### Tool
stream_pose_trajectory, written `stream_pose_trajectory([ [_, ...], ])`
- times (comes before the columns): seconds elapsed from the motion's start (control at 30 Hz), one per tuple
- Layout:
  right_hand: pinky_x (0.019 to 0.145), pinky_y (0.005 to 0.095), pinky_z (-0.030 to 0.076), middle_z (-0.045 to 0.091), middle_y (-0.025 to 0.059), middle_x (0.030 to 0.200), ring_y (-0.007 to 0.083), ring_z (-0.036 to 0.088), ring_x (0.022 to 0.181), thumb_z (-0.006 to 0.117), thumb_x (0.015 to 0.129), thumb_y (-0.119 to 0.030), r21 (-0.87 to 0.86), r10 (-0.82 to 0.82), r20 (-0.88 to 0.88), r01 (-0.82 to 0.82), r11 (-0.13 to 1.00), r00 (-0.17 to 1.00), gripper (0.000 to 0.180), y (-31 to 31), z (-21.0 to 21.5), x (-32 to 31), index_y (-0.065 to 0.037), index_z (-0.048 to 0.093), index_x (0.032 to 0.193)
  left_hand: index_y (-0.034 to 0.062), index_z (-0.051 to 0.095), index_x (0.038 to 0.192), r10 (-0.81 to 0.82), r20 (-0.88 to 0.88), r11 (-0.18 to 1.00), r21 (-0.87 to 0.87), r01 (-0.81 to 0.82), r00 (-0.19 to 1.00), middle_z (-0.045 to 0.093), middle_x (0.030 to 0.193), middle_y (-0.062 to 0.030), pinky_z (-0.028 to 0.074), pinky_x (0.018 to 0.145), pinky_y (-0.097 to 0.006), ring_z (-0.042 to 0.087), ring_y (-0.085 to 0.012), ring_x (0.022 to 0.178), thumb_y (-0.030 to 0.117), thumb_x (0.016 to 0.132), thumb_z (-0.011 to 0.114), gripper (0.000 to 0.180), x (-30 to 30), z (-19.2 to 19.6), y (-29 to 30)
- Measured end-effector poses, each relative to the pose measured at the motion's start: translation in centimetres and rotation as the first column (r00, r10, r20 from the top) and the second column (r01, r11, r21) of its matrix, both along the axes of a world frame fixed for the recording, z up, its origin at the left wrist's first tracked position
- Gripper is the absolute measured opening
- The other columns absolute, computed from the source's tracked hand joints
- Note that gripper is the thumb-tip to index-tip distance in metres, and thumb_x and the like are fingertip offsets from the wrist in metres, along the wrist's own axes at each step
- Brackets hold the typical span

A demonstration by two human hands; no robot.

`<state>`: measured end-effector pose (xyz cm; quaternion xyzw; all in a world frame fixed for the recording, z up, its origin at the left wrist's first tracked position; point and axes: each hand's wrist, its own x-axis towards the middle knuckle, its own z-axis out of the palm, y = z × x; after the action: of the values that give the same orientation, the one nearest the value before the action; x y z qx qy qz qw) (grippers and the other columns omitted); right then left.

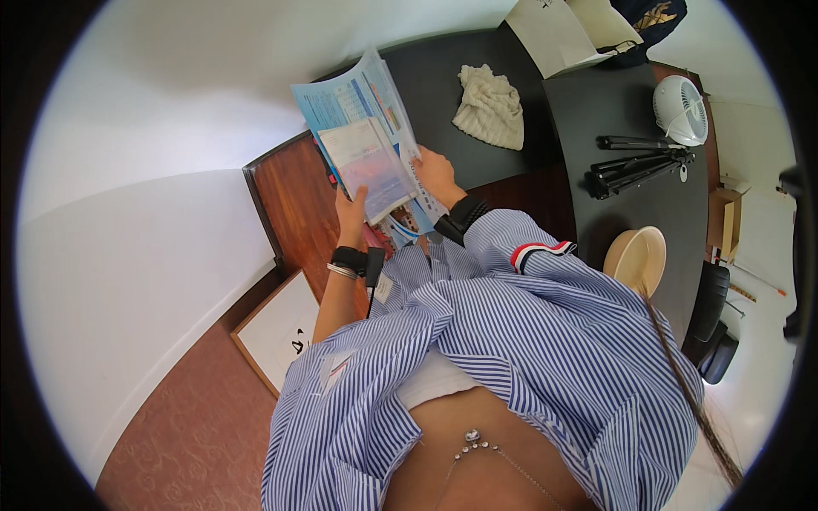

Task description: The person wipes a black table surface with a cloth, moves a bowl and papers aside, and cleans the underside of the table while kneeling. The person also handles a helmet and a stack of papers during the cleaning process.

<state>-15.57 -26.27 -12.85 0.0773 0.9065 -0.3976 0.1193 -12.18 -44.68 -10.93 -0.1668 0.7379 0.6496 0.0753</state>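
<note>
My left hand (350, 215) is closed on the lower left of a small clear plastic sleeve (368, 170) with pale paper in it, the thumb lying on its front. Behind the sleeve stand larger blue printed sheets (317, 104) and a clear plastic folder (385, 81), tilted up over the table edge. My right hand (435, 176) grips the right edge of the folder, fingers bent round it. Below the sleeve, near my lap, some colourful printed items (400, 228) show in part; their kind is hidden.
On the dark table lie a cream knitted cloth (489, 106) and a folded black tripod (635, 166). A white fan (680, 111), a cream bowl (636, 258) and a paper bag (569, 34) stand to the right. A framed whiteboard (279, 336) leans at lower left, beside the white wall (145, 213).
</note>
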Motion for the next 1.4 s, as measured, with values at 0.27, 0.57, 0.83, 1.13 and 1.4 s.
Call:
stream_pose_trajectory([
  [0.27, 0.059, 0.0417, 0.047, 0.054, 0.0224, 0.081, 0.0358, 0.056, 0.069, 0.046, 0.078, -0.009, 0.113, 0.008, -0.156, 0.010, 0.994, 0.988, 0.042, -2.5, 2.0, 1.0, 0.000, 0.039, 0.119, -0.0047, 0.044, 0.107, 0.052, -0.037, 0.992, 0.118, -0.047, 0.998, 0.054, 0.100, -0.0125, 0.041, 0.078, -0.029, 0.052, -0.0190, 0.090, 0.018, 0.078, 0.059, 0.040, -0.9, 1.8, 3.4],
  [0.57, 0.064, 0.0369, 0.043, 0.051, 0.0210, 0.085, 0.0316, 0.052, 0.078, 0.051, 0.074, -0.017, 0.507, 0.312, -0.219, -0.165, 0.846, 0.925, 0.050, -6.3, 2.5, 4.1, 0.003, 0.039, 0.118, -0.0062, 0.035, 0.103, 0.252, 0.219, 0.915, 0.263, -0.305, 0.943, 0.048, 0.094, -0.0139, 0.046, 0.063, -0.027, 0.052, -0.0183, 0.080, 0.029, 0.070, 0.069, 0.059, -1.3, 1.6, 4.9],
  [0.83, 0.080, 0.0492, 0.035, 0.046, 0.0319, 0.103, 0.0389, 0.048, 0.091, 0.049, 0.075, -0.019, 0.571, 0.429, -0.153, -0.274, 0.774, 0.890, 0.053, -7.1, 3.0, 6.4, 0.003, 0.036, 0.121, -0.0050, 0.035, 0.103, 0.220, 0.160, 0.874, 0.406, -0.268, 0.962, 0.049, 0.097, -0.0138, 0.045, 0.073, -0.028, 0.051, -0.0184, 0.085, 0.012, 0.074, 0.062, 0.042, 0.3, 0.7, 3.1],
  [1.13, 0.091, 0.0573, 0.024, 0.032, 0.0331, 0.120, 0.0446, 0.032, 0.113, 0.054, 0.073, -0.021, 0.234, 0.617, -0.097, -0.584, 0.777, 0.781, 0.058, -4.5, 7.2, 5.0, -0.007, 0.035, 0.126, -0.0028, 0.033, 0.116, 0.208, 0.022, 0.865, 0.463, -0.194, 0.978, 0.048, 0.109, -0.0126, 0.041, 0.081, -0.029, 0.049, -0.0194, 0.097, 0.007, 0.077, 0.057, 0.047, 0.0, 2.8, 0.6],
  [1.4, 0.095, 0.0352, 0.030, 0.037, 0.0217, 0.124, 0.0345, 0.032, 0.118, 0.058, 0.075, -0.022, -0.311, 0.425, -0.157, -0.453, 0.836, 0.891, 0.048, -0.5, 7.2, 1.7, -0.009, 0.044, 0.119, -0.0028, 0.032, 0.119, 0.159, 0.015, 0.897, 0.416, -0.151, 0.987, 0.045, 0.115, -0.0128, 0.038, 0.086, -0.029, 0.046, -0.0196, 0.103, 0.010, 0.077, 0.060, 0.052, 0.0, 3.9, -2.4],
])
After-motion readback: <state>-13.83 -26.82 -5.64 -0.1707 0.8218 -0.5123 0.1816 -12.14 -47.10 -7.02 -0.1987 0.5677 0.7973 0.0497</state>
